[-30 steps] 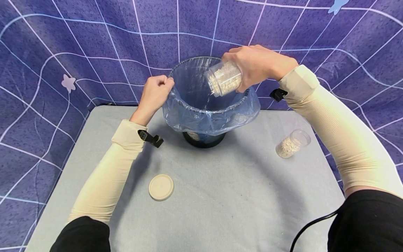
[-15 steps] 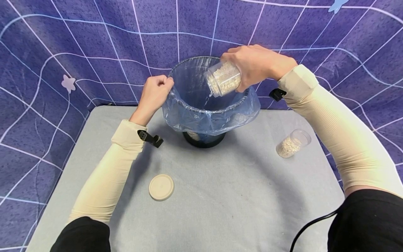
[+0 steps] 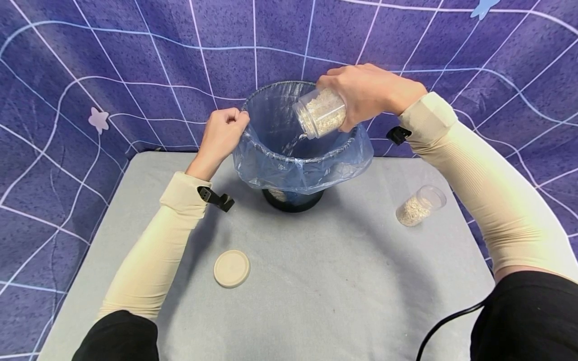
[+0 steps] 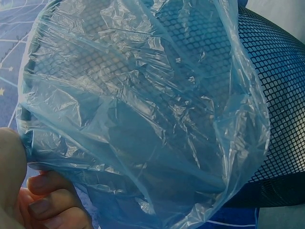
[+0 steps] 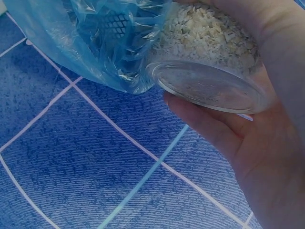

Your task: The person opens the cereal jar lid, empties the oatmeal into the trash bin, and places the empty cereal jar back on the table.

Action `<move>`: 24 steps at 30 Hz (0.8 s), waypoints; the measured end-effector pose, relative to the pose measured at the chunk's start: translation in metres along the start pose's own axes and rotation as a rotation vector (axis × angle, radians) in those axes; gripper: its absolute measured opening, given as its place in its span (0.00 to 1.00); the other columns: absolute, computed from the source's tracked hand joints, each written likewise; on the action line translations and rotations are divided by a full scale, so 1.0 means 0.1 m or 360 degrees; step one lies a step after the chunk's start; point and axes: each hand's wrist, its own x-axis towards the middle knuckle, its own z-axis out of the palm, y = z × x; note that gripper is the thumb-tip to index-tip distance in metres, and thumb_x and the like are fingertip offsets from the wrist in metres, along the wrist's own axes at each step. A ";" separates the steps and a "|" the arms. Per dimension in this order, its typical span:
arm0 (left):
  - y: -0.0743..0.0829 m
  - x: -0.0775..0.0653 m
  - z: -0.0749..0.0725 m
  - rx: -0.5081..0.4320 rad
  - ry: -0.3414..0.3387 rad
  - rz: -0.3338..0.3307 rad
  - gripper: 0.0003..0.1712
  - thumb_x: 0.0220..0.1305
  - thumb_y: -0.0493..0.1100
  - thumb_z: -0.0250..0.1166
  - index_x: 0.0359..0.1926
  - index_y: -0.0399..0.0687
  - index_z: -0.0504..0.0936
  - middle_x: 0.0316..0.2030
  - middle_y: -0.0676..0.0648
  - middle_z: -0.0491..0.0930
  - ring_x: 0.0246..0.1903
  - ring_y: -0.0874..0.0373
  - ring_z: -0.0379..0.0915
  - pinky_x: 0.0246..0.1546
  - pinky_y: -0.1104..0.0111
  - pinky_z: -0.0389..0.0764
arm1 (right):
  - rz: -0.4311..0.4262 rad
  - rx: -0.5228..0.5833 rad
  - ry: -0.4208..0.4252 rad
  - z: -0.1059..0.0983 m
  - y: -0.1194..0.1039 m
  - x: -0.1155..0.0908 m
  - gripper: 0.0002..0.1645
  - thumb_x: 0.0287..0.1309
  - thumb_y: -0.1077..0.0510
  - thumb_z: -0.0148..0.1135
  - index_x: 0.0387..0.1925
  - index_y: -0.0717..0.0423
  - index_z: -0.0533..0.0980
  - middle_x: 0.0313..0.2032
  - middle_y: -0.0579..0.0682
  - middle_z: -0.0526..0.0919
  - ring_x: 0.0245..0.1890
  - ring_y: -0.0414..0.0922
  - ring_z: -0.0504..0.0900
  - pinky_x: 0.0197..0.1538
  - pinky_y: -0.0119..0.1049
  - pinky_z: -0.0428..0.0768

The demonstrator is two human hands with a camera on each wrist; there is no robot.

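Note:
My right hand (image 3: 366,93) grips a clear jar of pale flakes (image 3: 319,112), tilted mouth-down over a black mesh bin (image 3: 292,199) lined with a blue plastic bag (image 3: 298,163). A thin stream of flakes falls from the jar's mouth into the bag. The right wrist view shows the jar's base (image 5: 209,86) resting against my fingers (image 5: 214,129). My left hand (image 3: 222,134) pinches the bag's rim at the bin's left side; in the left wrist view its fingers (image 4: 52,202) curl under the bag (image 4: 143,119) beside the mesh (image 4: 271,109).
A second open jar of flakes (image 3: 419,205) lies tilted on the grey table (image 3: 316,281) at the right. A cream round lid (image 3: 232,268) lies flat at the front left. A black cable (image 3: 444,323) runs at the lower right. A purple grid cloth (image 3: 135,60) hangs behind.
Almost nothing has moved. The jar stays tilted over the bin and flakes keep trickling out; the left hand keeps its hold on the bag's rim.

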 end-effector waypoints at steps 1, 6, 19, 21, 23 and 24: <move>0.00 0.00 0.00 0.0000 -0.0001 0.0000 0.24 0.72 0.49 0.60 0.17 0.56 0.66 0.15 0.61 0.59 0.24 0.59 0.60 0.29 0.66 0.59 | -0.0002 -0.0002 0.0002 0.00 0.00 0.00 0.53 0.38 0.51 0.85 0.69 0.52 0.71 0.59 0.55 0.80 0.49 0.61 0.83 0.54 0.66 0.79; 0.00 -0.01 0.00 -0.0008 -0.0003 -0.0010 0.24 0.72 0.49 0.60 0.17 0.55 0.66 0.15 0.61 0.60 0.25 0.58 0.60 0.30 0.66 0.60 | -0.0014 -0.0021 0.0006 0.01 0.00 0.01 0.52 0.37 0.52 0.84 0.68 0.53 0.72 0.57 0.55 0.80 0.48 0.60 0.82 0.53 0.65 0.79; 0.01 0.00 0.00 0.0006 -0.0004 -0.0015 0.24 0.72 0.50 0.60 0.17 0.55 0.67 0.16 0.61 0.61 0.25 0.57 0.61 0.31 0.65 0.60 | -0.0016 -0.0039 -0.0018 0.00 -0.01 0.01 0.53 0.37 0.53 0.85 0.69 0.54 0.71 0.57 0.56 0.79 0.49 0.60 0.82 0.54 0.64 0.80; 0.01 0.00 0.00 0.0013 -0.0002 -0.0013 0.24 0.72 0.50 0.60 0.17 0.55 0.67 0.15 0.61 0.61 0.25 0.57 0.61 0.30 0.65 0.60 | -0.0014 -0.0041 -0.0021 0.00 -0.01 0.01 0.54 0.37 0.53 0.85 0.69 0.54 0.71 0.57 0.56 0.79 0.50 0.60 0.82 0.54 0.65 0.79; 0.01 0.00 0.00 0.0017 -0.0002 -0.0012 0.24 0.72 0.50 0.60 0.17 0.55 0.67 0.16 0.61 0.61 0.25 0.57 0.61 0.30 0.65 0.60 | -0.0007 -0.0042 -0.0030 0.00 -0.01 0.01 0.54 0.37 0.53 0.85 0.69 0.54 0.71 0.58 0.57 0.79 0.50 0.61 0.82 0.55 0.65 0.79; 0.01 0.00 0.00 0.0017 -0.0002 -0.0010 0.24 0.72 0.50 0.59 0.17 0.55 0.67 0.16 0.61 0.61 0.25 0.57 0.61 0.30 0.65 0.60 | -0.0004 -0.0042 -0.0035 0.00 -0.01 0.01 0.54 0.38 0.53 0.84 0.70 0.55 0.70 0.58 0.57 0.79 0.50 0.61 0.82 0.55 0.65 0.79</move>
